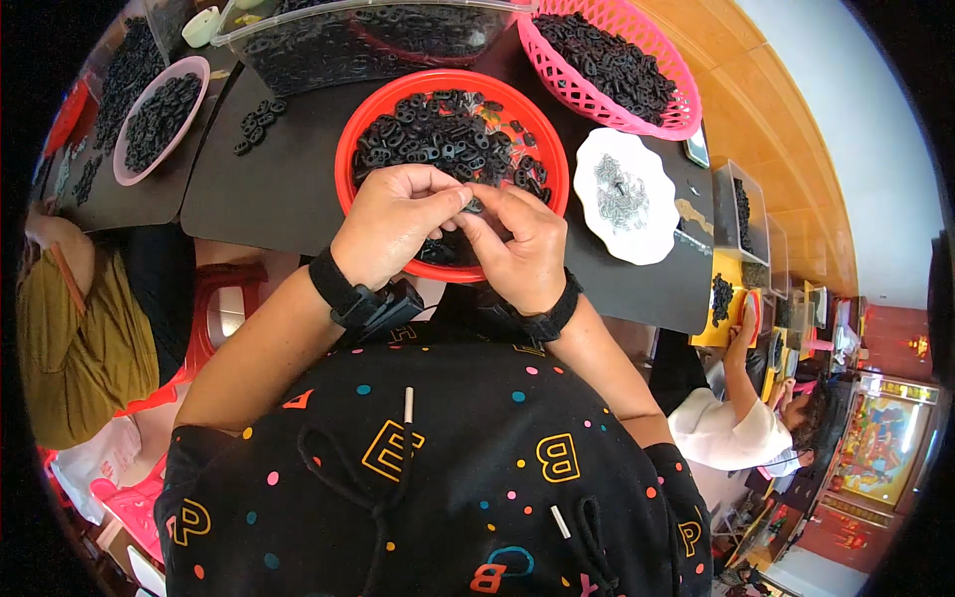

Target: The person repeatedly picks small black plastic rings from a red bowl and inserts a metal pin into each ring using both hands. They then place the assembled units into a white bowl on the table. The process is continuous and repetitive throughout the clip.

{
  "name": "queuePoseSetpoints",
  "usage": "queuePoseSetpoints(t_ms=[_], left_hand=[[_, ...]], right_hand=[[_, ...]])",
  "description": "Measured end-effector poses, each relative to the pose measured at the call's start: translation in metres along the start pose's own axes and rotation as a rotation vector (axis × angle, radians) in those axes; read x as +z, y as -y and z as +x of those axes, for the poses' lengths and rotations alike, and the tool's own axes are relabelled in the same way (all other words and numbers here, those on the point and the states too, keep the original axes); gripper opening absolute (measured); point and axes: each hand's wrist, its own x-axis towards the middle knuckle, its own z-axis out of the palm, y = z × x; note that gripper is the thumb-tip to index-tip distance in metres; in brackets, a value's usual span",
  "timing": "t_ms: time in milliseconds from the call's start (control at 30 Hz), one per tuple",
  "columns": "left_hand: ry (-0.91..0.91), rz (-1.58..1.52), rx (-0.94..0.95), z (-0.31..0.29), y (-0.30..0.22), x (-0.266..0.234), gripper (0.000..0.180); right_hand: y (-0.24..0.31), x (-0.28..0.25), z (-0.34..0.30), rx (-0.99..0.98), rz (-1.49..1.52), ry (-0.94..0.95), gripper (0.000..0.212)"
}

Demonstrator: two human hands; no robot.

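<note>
My left hand (393, 224) and my right hand (522, 244) meet over the near part of a red basin (350, 129). Thumbs and fingertips of both pinch one small dark plastic piece (475, 206), mostly covered by the fingers. In the basin lies a heap of black plastic pieces (428, 144), several showing two round holes. Right of the basin, a white scalloped plate (652, 239) carries many small silvery bits (619, 199), perhaps springs. They are too fine to make out for sure.
A clear bin (328, 50) of black parts stands behind the basin. At the far right is a pink basket (686, 104), at the left a pale pink bowl (121, 159); both hold black pieces. A loose cluster (259, 124) lies between. Co-workers sit left and right (731, 423).
</note>
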Motion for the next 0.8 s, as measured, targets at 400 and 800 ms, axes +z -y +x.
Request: queuePoseSetpoints(t_ms=[400, 800], left_hand=[[0.015, 0.128, 0.081, -0.0001, 0.0041, -0.0013, 0.014], [-0.025, -0.086, 0.088, 0.0023, 0.0048, -0.0011, 0.015]], right_hand=[[0.0013, 0.0017, -0.0013, -0.068, -0.014, -0.046, 0.018], [-0.0014, -0.0004, -0.0006, 0.028, 0.067, -0.052, 0.024]])
